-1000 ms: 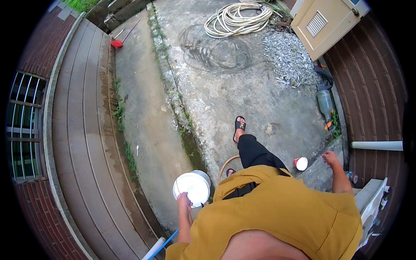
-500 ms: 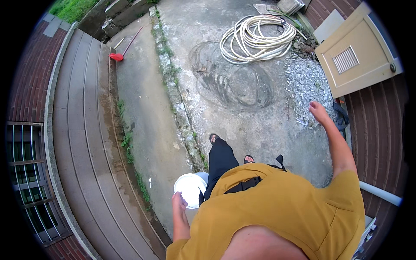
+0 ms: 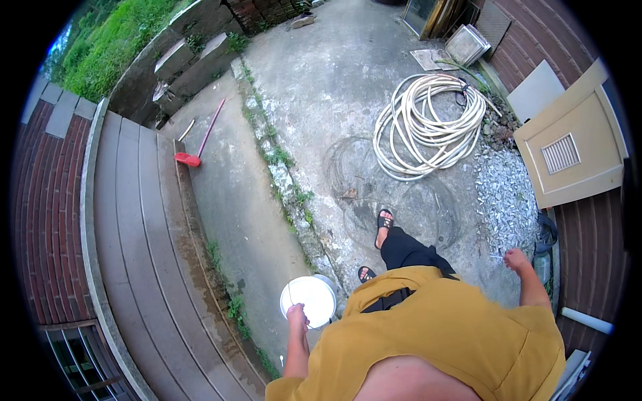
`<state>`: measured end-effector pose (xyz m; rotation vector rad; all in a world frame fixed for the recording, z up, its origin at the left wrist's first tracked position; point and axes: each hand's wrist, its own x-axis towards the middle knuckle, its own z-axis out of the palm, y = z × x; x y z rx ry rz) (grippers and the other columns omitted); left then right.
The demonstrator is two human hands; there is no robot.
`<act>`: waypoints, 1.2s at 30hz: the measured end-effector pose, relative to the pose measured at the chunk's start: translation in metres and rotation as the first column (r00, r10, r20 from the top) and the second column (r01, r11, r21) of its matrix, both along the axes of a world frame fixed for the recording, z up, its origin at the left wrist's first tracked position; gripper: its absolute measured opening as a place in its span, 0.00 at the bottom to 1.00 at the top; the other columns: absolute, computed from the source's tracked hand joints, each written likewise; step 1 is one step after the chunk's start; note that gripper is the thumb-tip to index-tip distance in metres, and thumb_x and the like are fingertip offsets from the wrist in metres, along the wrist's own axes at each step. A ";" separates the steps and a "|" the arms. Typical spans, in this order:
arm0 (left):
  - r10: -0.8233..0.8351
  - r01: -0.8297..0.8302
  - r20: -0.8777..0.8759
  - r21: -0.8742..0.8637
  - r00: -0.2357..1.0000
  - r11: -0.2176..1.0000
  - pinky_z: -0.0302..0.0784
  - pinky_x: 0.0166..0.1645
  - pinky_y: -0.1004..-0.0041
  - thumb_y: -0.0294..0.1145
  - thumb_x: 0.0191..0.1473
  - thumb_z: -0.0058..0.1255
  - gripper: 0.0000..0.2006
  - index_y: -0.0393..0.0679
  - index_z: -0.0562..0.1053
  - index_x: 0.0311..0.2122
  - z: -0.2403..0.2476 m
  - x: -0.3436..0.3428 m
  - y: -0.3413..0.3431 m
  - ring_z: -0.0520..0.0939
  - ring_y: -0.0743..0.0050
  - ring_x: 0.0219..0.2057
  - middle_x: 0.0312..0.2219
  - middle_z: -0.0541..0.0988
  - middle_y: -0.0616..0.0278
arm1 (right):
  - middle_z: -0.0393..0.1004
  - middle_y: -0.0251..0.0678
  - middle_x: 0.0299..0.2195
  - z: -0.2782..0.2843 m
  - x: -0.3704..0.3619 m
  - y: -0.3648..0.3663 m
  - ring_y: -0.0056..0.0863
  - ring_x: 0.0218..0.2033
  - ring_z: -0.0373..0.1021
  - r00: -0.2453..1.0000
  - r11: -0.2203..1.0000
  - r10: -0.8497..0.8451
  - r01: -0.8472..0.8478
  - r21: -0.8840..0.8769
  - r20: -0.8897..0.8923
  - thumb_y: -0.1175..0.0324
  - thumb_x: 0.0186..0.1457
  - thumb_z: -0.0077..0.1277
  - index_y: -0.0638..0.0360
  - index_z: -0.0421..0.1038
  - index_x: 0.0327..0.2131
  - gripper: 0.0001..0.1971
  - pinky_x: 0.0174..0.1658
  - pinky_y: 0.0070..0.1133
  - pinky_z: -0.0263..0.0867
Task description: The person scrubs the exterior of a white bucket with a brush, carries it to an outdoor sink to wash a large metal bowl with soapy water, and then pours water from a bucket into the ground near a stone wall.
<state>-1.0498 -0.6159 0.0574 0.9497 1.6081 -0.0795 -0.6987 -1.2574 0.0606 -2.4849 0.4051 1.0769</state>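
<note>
A white bucket (image 3: 322, 293) hangs beside my leg on the left. My left hand (image 3: 297, 315) is closed round its thin handle. The bucket's top is so bright that I cannot tell lid from inside. Out to the right, my right hand (image 3: 516, 259) is held away from my body, fingers curled in, and nothing shows in it. It is nearest to a patch of grey-white chips (image 3: 506, 207) on the ground and a dark strap-like thing (image 3: 545, 230) by the wall.
A coiled pale hose (image 3: 428, 127) lies ahead on the concrete. On the right a cream door panel (image 3: 568, 150) leans at the wall. A weedy broken kerb (image 3: 287, 180) runs ahead. Left are wooden steps (image 3: 127, 220) and a red long-handled dustpan (image 3: 188, 159).
I have stepped forward; the hose, dustpan and door panel sit lower in view. The bucket is still in my left hand. My right arm has swung back toward my body.
</note>
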 end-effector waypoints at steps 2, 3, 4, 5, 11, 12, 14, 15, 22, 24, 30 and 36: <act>-0.014 0.014 0.002 0.067 1.000 0.998 0.53 0.08 0.76 0.29 0.42 0.41 0.04 0.42 0.62 0.24 0.006 0.052 0.042 0.57 0.80 0.06 0.09 0.57 0.69 | 0.64 0.35 0.16 -0.006 0.006 -0.009 0.25 0.14 0.62 0.916 0.917 -0.396 0.391 -0.074 -0.065 0.69 0.43 0.44 0.60 0.67 0.25 0.06 0.14 0.24 0.55; -0.012 0.011 0.019 0.056 1.000 0.998 0.53 0.09 0.76 0.29 0.43 0.41 0.04 0.43 0.61 0.23 0.005 0.075 0.065 0.56 0.80 0.06 0.09 0.56 0.70 | 0.64 0.36 0.17 -0.009 0.016 -0.008 0.26 0.13 0.62 0.854 0.856 -0.511 0.495 -0.146 -0.098 0.70 0.44 0.43 0.60 0.67 0.27 0.06 0.14 0.25 0.55; -0.012 0.009 0.032 0.070 0.999 0.998 0.53 0.09 0.76 0.29 0.43 0.41 0.04 0.43 0.61 0.23 0.003 0.103 0.089 0.56 0.80 0.06 0.09 0.56 0.70 | 0.65 0.37 0.17 -0.012 0.031 -0.002 0.28 0.14 0.63 0.834 0.838 -0.541 0.523 -0.159 -0.108 0.69 0.44 0.43 0.61 0.67 0.28 0.07 0.14 0.26 0.57; -0.029 0.025 0.052 0.068 0.998 0.997 0.53 0.09 0.76 0.29 0.43 0.41 0.04 0.43 0.61 0.23 0.004 0.131 0.113 0.56 0.80 0.06 0.09 0.56 0.70 | 0.66 0.38 0.18 -0.016 0.050 0.007 0.31 0.14 0.64 0.811 0.817 -0.572 0.550 -0.175 -0.125 0.69 0.45 0.43 0.61 0.67 0.28 0.07 0.15 0.28 0.58; -0.018 0.017 0.032 0.048 0.999 0.999 0.51 0.10 0.77 0.28 0.43 0.41 0.04 0.46 0.60 0.22 0.018 0.302 0.234 0.55 0.81 0.07 0.08 0.54 0.72 | 0.71 0.40 0.23 -0.099 0.296 0.117 0.32 0.20 0.67 0.750 0.712 0.658 -0.588 -0.384 0.071 0.70 0.36 0.48 0.59 0.71 0.23 0.06 0.26 0.23 0.65; -0.010 0.006 0.028 0.106 1.000 0.994 0.51 0.10 0.77 0.28 0.43 0.41 0.04 0.46 0.60 0.22 0.027 0.321 0.251 0.55 0.81 0.07 0.08 0.54 0.72 | 0.71 0.41 0.23 -0.074 0.354 0.228 0.34 0.23 0.67 0.949 0.994 0.094 -0.073 -0.079 0.301 0.69 0.35 0.48 0.60 0.71 0.20 0.06 0.27 0.26 0.63; -0.040 0.040 -0.002 0.046 0.999 0.998 0.50 0.10 0.77 0.28 0.43 0.41 0.04 0.46 0.60 0.21 0.026 0.376 0.286 0.55 0.82 0.06 0.08 0.54 0.72 | 0.71 0.43 0.25 0.004 0.447 0.360 0.33 0.27 0.68 0.879 0.976 0.086 -0.169 0.137 0.468 0.66 0.39 0.46 0.65 0.68 0.27 0.12 0.32 0.26 0.63; -0.062 0.061 0.024 0.049 0.998 0.997 0.50 0.10 0.77 0.28 0.43 0.41 0.04 0.46 0.60 0.21 0.025 0.406 0.301 0.55 0.82 0.06 0.08 0.54 0.72 | 0.71 0.44 0.27 0.020 0.490 0.411 0.32 0.29 0.68 0.853 0.932 0.123 -0.275 0.237 0.507 0.65 0.41 0.46 0.65 0.68 0.31 0.14 0.35 0.25 0.63; -0.350 0.351 -0.026 0.077 0.936 0.933 0.49 0.10 0.76 0.27 0.43 0.42 0.07 0.46 0.59 0.19 0.035 0.649 0.408 0.55 0.81 0.07 0.08 0.54 0.71 | 0.70 0.44 0.32 0.051 0.690 0.608 0.33 0.34 0.68 0.835 0.840 0.132 -0.381 0.387 0.535 0.65 0.42 0.46 0.63 0.67 0.36 0.16 0.38 0.24 0.62; -0.418 0.419 -0.037 0.083 0.908 0.904 0.49 0.10 0.75 0.27 0.42 0.43 0.07 0.47 0.59 0.19 0.029 0.713 0.431 0.55 0.80 0.07 0.08 0.54 0.71 | 0.70 0.44 0.29 0.035 0.708 0.609 0.34 0.32 0.68 0.867 0.882 0.049 -0.271 0.386 0.496 0.64 0.43 0.46 0.63 0.67 0.33 0.14 0.35 0.26 0.62; -0.410 0.409 0.064 0.024 0.910 0.912 0.51 0.09 0.77 0.28 0.42 0.42 0.05 0.45 0.60 0.21 0.021 0.901 0.521 0.56 0.80 0.06 0.07 0.54 0.70 | 0.71 0.45 0.22 -0.059 0.691 0.451 0.40 0.24 0.68 0.915 0.950 0.286 -0.232 -0.209 0.284 0.63 0.32 0.48 0.60 0.71 0.21 0.11 0.30 0.28 0.64; -0.437 0.430 0.035 0.121 0.899 0.895 0.51 0.09 0.78 0.28 0.43 0.42 0.05 0.45 0.61 0.21 0.046 1.100 0.591 0.56 0.81 0.07 0.09 0.55 0.71 | 0.71 0.43 0.29 -0.087 0.774 0.438 0.35 0.28 0.71 0.837 0.795 -0.548 0.521 -0.312 0.002 0.74 0.39 0.46 0.64 0.71 0.26 0.08 0.34 0.29 0.65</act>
